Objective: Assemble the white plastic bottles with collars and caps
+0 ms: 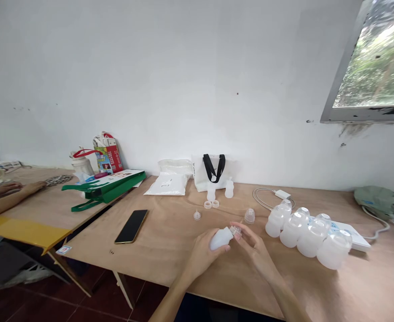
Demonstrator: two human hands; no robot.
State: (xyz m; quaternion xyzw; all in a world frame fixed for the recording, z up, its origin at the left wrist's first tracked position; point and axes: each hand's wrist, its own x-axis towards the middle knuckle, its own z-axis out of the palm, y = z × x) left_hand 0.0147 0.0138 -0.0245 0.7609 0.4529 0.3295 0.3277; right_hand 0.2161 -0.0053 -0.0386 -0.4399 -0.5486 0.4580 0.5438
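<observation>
My left hand (205,250) is wrapped round a translucent white bottle (220,239), which is tilted with its mouth to the right. The fingers of my right hand (252,241) pinch a clear cap piece (236,231) at the bottle's mouth. Beyond my hands, a clear dome cap (249,216) and a small nipple piece (197,215) rest on the wooden table (170,223). Two white rings (211,204) lie side by side before two small bottles, one (211,192) left of the other (229,188). Several capped bottles (312,237) stand together at the right.
A black phone (131,226) lies left of my hands. Along the wall are a white bag (198,174), plastic packets (167,183) and a cable adapter (282,194). A green bag (109,190) is at the left, near another person's arms (7,201). A white box (353,237) sits behind the capped bottles.
</observation>
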